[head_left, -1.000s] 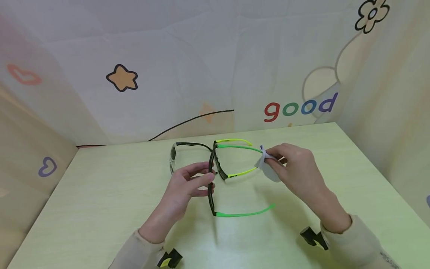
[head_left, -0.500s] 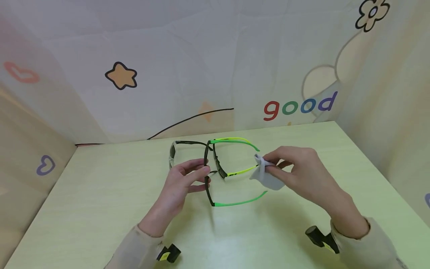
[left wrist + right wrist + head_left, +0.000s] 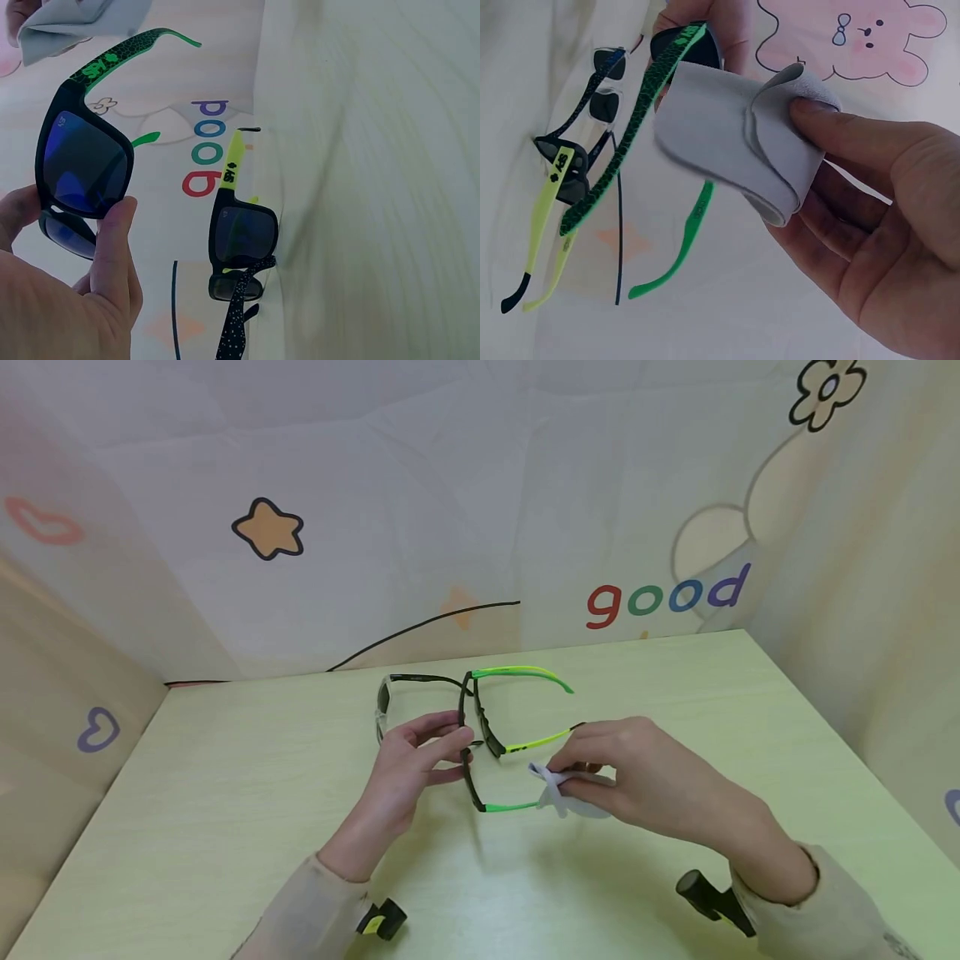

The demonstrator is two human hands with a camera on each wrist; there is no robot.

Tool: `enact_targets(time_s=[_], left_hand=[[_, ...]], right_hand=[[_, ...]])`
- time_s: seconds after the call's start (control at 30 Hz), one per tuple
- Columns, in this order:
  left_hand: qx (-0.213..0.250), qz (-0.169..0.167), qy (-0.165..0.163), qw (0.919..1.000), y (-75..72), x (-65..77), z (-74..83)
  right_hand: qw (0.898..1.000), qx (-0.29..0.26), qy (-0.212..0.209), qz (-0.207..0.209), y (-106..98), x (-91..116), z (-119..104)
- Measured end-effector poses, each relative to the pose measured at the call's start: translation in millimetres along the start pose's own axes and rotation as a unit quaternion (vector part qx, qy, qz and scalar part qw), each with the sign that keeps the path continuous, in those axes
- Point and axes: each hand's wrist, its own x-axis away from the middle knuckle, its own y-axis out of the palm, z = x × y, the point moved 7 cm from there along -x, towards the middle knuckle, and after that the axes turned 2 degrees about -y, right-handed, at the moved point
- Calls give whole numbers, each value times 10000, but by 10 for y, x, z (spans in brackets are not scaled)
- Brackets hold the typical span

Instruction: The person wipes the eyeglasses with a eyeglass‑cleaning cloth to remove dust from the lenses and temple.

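My left hand (image 3: 401,768) grips the black front of a pair of sunglasses (image 3: 84,165) between thumb and fingers, raised above the table. Their green temples are unfolded and point right; dark bluish lenses show in the left wrist view. With my right hand (image 3: 630,777) I pinch a folded light-grey cleaning cloth (image 3: 712,124). In the head view the cloth overlaps the end of the nearer green temple. Whether it wraps or touches that temple I cannot tell. My fingers partly cover the middle of the sunglasses' front.
Behind the held pair, black sunglasses with yellow temples (image 3: 491,742) lie on the pale table (image 3: 225,827). Beside them on the left is a clear-framed pair with dark temples (image 3: 384,700). A printed cloth backdrop (image 3: 420,510) rises at the table's back edge.
My right hand has drawn the cloth off the far green temple and brought it nearer, down to the close temple. My left hand has shifted slightly left and tilted the sunglasses.
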Motion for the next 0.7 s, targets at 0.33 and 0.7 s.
enact_targets(time_s=[0.33,0.7], left_hand=[[-32,103,2,9999,-25,-30,-4],[169,125,-25,9998,17,-55,-6]], right_hand=[[9979,625,-78,-167,86,2,-5],[9815,1871,-398,-43,311,-38,-32]])
